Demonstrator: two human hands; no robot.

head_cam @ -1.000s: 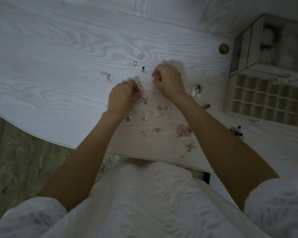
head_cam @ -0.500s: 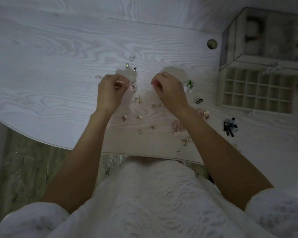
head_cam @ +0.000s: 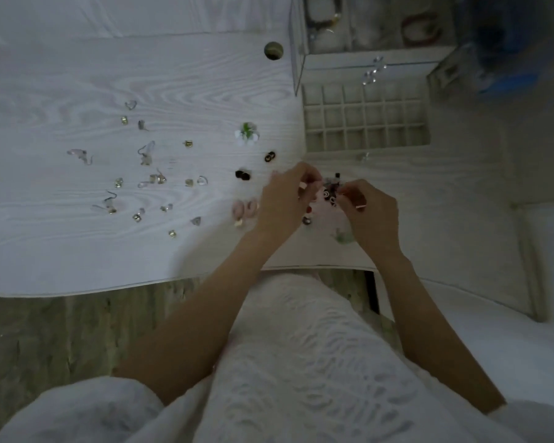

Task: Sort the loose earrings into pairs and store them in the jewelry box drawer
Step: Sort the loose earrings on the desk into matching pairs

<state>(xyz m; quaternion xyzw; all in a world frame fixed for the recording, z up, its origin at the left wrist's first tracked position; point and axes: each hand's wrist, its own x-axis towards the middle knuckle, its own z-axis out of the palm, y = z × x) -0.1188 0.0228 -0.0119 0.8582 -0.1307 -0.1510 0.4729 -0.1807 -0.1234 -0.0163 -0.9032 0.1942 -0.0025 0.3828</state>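
A pale wood-grain worktop (head_cam: pixel 77 65) carries many loose earrings (head_cam: pixel 147 155); the drawer (head_cam: pixel 365 118) looks empty (dimly lit). Left hand (head_cam: pixel 285 199) and right hand (head_cam: pixel 370 212) pinch a dark cluster (head_cam: pixel 330 191) just below it. Sorting has barely begun.

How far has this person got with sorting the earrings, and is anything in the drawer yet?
Early on. Done: a few look paired on the table, such as the pink pair and the white and green pair. The drawer compartments look empty. In hand: the left hand and right hand work at a dark cluster of earrings. Left: many small earrings lie scattered across the table.
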